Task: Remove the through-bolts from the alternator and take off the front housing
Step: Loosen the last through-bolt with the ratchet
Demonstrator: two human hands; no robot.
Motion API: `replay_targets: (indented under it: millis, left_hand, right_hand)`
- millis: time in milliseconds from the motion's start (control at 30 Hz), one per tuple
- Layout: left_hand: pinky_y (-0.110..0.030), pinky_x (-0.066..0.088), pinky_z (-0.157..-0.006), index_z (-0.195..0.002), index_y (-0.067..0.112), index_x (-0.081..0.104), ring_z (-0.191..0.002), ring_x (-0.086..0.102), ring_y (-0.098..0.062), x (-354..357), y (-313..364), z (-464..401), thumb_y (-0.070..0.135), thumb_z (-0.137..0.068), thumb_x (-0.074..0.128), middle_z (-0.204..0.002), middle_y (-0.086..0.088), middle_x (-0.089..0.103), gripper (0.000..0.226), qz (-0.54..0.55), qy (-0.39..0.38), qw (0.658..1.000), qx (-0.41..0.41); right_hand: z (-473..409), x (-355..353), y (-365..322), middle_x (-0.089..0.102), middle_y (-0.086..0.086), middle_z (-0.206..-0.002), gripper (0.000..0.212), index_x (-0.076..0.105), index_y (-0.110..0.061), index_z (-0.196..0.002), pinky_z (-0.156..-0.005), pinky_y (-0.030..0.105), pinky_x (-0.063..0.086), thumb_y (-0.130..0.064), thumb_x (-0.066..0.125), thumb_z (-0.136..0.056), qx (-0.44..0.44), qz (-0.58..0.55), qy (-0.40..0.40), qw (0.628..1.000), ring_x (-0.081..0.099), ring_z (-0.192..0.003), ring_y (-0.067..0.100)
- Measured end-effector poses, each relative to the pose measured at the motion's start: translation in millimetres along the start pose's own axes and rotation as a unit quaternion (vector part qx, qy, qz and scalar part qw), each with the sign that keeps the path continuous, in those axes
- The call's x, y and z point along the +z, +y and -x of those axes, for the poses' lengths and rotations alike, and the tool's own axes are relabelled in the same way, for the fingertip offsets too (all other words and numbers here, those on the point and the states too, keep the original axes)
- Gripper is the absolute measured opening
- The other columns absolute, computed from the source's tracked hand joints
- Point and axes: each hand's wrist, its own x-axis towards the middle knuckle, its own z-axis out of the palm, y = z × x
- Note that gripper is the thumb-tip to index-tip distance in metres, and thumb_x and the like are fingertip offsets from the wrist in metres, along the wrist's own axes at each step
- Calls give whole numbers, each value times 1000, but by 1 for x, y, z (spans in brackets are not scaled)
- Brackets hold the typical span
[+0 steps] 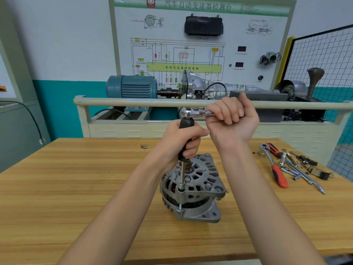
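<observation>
While one alternator [193, 190] stands on end on the wooden bench [76, 188], our left hand [183, 142] grips the black driver handle [186, 138] upright over one through-bolt [180, 188]. Our right hand [233, 119] clasps one chrome ratchet [194, 112] atop it. Farther right lie two red-handled ratchets [275, 165].

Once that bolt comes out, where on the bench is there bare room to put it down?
The widest bare wood lies left of the alternator, out to the table's left edge. Another open strip runs in front of it, between the forearms and the near edge. The right side is crowded: a red-handled ratchet and loose sockets and extensions fill the far right corner.
</observation>
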Motion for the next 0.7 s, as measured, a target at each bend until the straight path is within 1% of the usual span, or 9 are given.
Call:
replay_targets:
  millis: [67,133,200,267,367,433,533,633,700]
  left_hand:
    - [-17,25,-37,-46,18,39,-30,25,-13,-2,3,-2,7,-79,61,-38,3,31,41,10,-19,1000,-13]
    - [-19,27,-38,-46,16,39,-30,27,-14,-3,5,-4,12,-75,59,-37,1,31,36,22,-53,998,-31]
    - [-19,24,-37,-44,16,39,-29,27,-12,1,4,-6,14,-76,56,-35,2,30,36,36,-91,994,-47]
    - [-18,19,-35,-41,18,36,-27,22,-8,8,1,-8,15,-80,55,-33,5,25,43,44,-97,992,-62]
    - [-15,17,-35,-40,21,31,-27,18,-7,15,-3,-10,14,-86,53,-33,6,22,51,18,-60,996,-67]
    - [-14,18,-35,-40,20,30,-27,17,-9,17,-2,-9,10,-89,52,-34,5,23,54,-5,-39,997,-60]
    - [-13,17,-36,-40,18,29,-27,16,-10,18,0,-8,5,-90,49,-34,3,22,55,-27,-15,998,-56]
    - [-14,15,-37,-38,19,29,-28,15,-11,14,2,-5,4,-90,47,-34,3,21,57,-25,0,998,-59]
    - [-14,15,-37,-36,20,29,-27,15,-10,11,3,-3,4,-90,46,-33,4,21,58,-20,12,998,-65]
  right_hand:
    - [-11,-4,0,29,-5,-34,44,35,-16,-41,-38,21,25,-15,45,-84,36,-47,26,998,28,-29,9]
    - [-18,-9,-1,32,-5,-34,44,36,-15,-44,-37,22,27,-16,46,-86,70,-77,40,994,30,-28,10]
    - [-22,-11,-5,34,-4,-35,44,37,-14,-45,-38,22,29,-18,47,-88,104,-107,45,988,32,-29,10]
    - [-24,-10,-9,35,-5,-37,42,38,-14,-48,-38,22,31,-18,48,-89,111,-110,69,985,34,-30,10]
    - [-20,-7,-17,35,-7,-41,45,40,-16,-49,-40,19,33,-20,53,-92,25,-55,133,989,35,-34,8]
    - [-14,-3,-22,34,-9,-41,45,40,-17,-48,-41,17,31,-21,55,-90,-25,-54,136,989,33,-34,6]
    - [-1,8,-24,29,-9,-38,43,36,-18,-47,-38,17,25,-19,53,-86,-60,-25,91,994,26,-32,6]
    - [14,20,-14,27,-8,-37,51,37,-19,-43,-39,20,25,-21,43,-94,-111,99,41,988,23,-33,7]
    - [26,24,-3,28,-7,-37,55,39,-19,-43,-43,22,27,-19,39,-97,-154,193,-5,969,23,-35,8]
